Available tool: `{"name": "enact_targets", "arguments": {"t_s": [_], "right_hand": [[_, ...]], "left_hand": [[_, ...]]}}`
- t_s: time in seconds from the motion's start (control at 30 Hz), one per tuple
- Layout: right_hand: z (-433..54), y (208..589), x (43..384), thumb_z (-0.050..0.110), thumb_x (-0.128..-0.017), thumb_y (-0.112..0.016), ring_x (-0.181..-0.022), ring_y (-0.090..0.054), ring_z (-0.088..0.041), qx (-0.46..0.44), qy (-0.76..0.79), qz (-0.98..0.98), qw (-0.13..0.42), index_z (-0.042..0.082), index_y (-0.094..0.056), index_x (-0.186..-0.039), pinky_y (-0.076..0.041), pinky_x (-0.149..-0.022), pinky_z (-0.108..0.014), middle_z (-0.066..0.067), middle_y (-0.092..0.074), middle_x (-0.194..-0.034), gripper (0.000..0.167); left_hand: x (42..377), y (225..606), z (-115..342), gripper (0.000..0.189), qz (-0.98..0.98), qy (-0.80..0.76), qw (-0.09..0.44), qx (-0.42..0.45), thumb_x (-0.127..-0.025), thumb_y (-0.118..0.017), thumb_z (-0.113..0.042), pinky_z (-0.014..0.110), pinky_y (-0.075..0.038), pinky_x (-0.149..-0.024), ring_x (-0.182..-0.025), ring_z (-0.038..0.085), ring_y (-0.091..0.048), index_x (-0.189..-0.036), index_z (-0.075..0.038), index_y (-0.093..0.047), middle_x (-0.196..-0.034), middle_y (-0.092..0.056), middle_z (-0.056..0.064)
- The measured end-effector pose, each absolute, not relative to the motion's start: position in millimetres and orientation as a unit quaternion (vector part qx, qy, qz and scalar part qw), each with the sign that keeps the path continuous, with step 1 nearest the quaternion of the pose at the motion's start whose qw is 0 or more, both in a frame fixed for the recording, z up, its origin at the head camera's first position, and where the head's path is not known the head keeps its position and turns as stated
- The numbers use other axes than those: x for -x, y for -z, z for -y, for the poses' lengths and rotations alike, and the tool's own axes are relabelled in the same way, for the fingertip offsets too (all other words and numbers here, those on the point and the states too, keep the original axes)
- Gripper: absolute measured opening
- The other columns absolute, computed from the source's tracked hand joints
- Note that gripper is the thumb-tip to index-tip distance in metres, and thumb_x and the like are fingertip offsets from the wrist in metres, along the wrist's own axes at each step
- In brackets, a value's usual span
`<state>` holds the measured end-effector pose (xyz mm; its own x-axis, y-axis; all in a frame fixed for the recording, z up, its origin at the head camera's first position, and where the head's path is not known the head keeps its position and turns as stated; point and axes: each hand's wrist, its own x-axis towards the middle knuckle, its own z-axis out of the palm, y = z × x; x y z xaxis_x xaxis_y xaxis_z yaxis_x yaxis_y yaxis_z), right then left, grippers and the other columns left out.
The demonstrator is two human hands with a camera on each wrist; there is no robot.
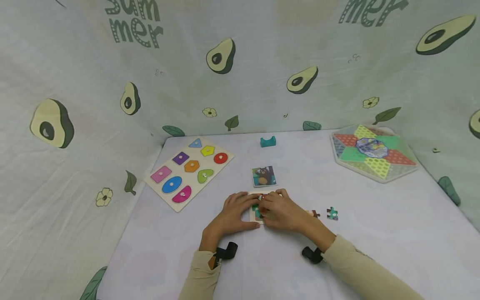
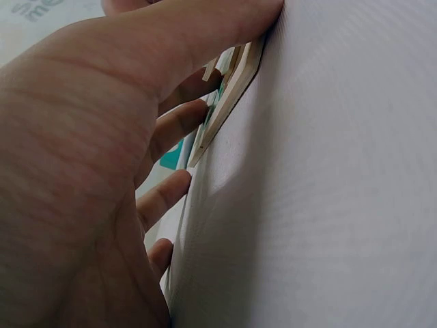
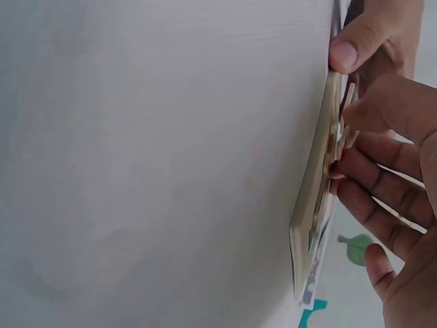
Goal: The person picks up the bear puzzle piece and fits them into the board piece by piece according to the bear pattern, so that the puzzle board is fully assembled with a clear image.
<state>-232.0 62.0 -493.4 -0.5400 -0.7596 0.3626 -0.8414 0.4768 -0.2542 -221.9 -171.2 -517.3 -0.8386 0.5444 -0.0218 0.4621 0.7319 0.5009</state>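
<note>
A small wooden jigsaw board [image 1: 253, 217] lies on the table under both hands, its picture partly covered. The left hand [image 1: 237, 214] steadies its left side, with thumb at the near edge and fingers spread over the far part. The right hand [image 1: 283, 211] pinches a thin jigsaw piece [image 3: 351, 96], which tilts above the board in the right wrist view. Other fingertips of that hand hang close over pieces lying in the board. The left wrist view shows the board's edge [image 2: 235, 96] beside the left fingers. The held piece's picture is mostly hidden.
Right of the hands lie a loose green jigsaw piece [image 1: 332, 213] and a brown one [image 1: 313, 213]. A bear picture card [image 1: 264, 176] lies beyond the board. Farther out are a shape puzzle [image 1: 195, 189], a teal block [image 1: 268, 142] and a star-patterned game board [image 1: 375, 162].
</note>
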Motion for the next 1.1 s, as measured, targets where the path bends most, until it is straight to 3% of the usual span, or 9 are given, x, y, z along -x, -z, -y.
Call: {"name": "enact_targets", "arguments": {"t_s": [0.2,0.6,0.9,1.1], "right_hand": [[-57.8,493.7,232.0,0.022,-0.081,-0.081,-0.101,-0.058,-0.017,-0.472,-0.197,0.854,0.099,0.016,-0.07,-0.098,-0.039,-0.09,-0.046,0.005,-0.064,-0.1,0.021],[-57.6,488.8,229.2,0.022,-0.092,-0.074,-0.112,-0.056,-0.022,-0.503,-0.148,0.848,0.076,0.016,-0.078,-0.105,-0.039,-0.089,-0.051,0.001,-0.064,-0.11,0.015],[-63.9,489.5,225.9,0.018,-0.094,-0.071,-0.117,-0.055,-0.025,-0.491,-0.151,0.856,0.054,0.014,-0.077,-0.116,-0.036,-0.078,-0.042,0.001,-0.061,-0.116,0.023],[-65.1,491.4,225.1,0.02,-0.096,-0.069,-0.122,-0.053,-0.027,-0.473,-0.147,0.867,0.058,0.018,-0.076,-0.116,-0.039,-0.084,-0.048,0.002,-0.063,-0.118,0.021]], "left_hand": [[222.6,518.5,171.2,0.077,-0.927,-0.242,0.086,-0.273,-0.086,-0.069,-0.061,0.051,-0.009,-0.119,-0.148,0.019,-0.018,-0.152,-0.033,-0.043,-0.158,-0.033,-0.017],[222.7,514.1,171.2,0.075,-0.928,-0.237,0.093,-0.271,-0.087,-0.069,-0.059,0.05,-0.008,-0.12,-0.149,0.02,-0.016,-0.151,-0.03,-0.044,-0.158,-0.033,-0.014],[223.0,513.8,170.2,0.075,-0.93,-0.236,0.101,-0.264,-0.086,-0.069,-0.06,0.051,-0.007,-0.12,-0.149,0.019,-0.016,-0.152,-0.031,-0.044,-0.159,-0.032,-0.016],[223.3,514.0,168.9,0.075,-0.929,-0.24,0.101,-0.263,-0.086,-0.069,-0.06,0.05,-0.007,-0.12,-0.149,0.019,-0.015,-0.151,-0.032,-0.045,-0.159,-0.032,-0.017]]}}
